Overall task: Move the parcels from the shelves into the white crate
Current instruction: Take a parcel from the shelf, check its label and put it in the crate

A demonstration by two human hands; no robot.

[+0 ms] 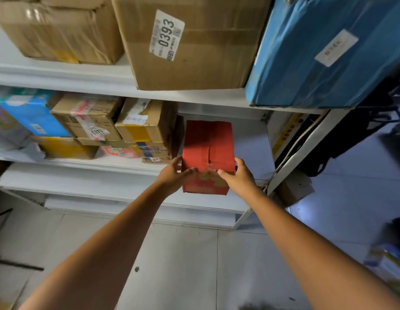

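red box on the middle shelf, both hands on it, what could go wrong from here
1. The left hand and right hand grip only the near end of the red box. Once its far end leaves the shelf, the box could tip down and slip from the grip.
2. The stacked cardboard parcels stand close beside its left side, so dragging it out at an angle could snag them.

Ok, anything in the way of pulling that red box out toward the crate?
Nothing visible blocks the pull: left hand and right hand grip the red box at its near end. Stacked cardboard parcels sit close on its left. The white crate is out of view, so that path can't be judged.
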